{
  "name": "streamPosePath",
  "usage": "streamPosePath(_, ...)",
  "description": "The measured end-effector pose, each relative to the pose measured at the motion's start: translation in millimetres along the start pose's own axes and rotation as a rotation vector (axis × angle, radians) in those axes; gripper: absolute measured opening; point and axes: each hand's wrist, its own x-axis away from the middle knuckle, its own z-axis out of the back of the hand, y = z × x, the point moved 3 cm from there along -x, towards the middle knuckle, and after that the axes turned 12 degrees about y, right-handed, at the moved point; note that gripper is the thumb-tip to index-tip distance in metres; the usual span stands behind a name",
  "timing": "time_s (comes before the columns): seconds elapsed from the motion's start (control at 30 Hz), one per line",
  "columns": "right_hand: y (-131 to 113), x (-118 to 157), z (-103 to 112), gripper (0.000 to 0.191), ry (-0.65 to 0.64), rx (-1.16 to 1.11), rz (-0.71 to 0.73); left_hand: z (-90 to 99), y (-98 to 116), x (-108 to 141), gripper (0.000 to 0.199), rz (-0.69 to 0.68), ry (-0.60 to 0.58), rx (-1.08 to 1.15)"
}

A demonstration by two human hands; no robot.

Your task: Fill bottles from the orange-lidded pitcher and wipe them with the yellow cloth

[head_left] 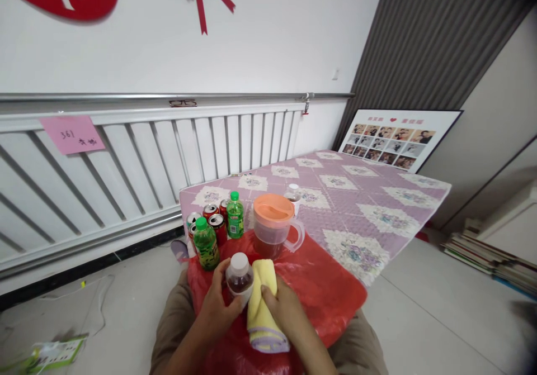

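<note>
My left hand is wrapped around a small clear bottle with a white cap and dark liquid inside, standing upright. In my right hand is a folded yellow cloth with a lilac edge, its side against the bottle. Both are over a red plastic sheet that covers my lap and the near table edge. Just beyond stands a clear pitcher with an orange lid and some dark liquid at its bottom. Two green-capped bottles and several drink cans are grouped on the left.
Behind the pitcher is another white-capped bottle. A purple flowered cloth covers the table. A white radiator runs along the wall, with a pink note on it. A photo board leans at the far right.
</note>
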Motion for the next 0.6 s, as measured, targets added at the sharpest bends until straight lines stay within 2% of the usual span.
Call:
streamPosePath(0.13, -6, 0, 1, 0.038, -0.013, 0.020, 0.018, -0.4, -6, 2, 0.076, 0.000, 0.093, -0.054)
streamPosePath(0.33, -33, 6, 18, 0.047, 0.077, -0.070, 0.024, -4.4, -2, 7, 0.066, -0.062, 0.241, -0.156)
streamPosePath(0.47, -49, 7, 24, 0.047, 0.107, -0.145, 0.046, -4.3, 2, 9, 0.067, -0.025, 0.230, -0.103)
streamPosePath(0.6, -41, 4, 20, 0.039, 0.118, -0.076, 0.017, 1.8, -1, 8, 0.067, -0.005, 0.183, -0.086)
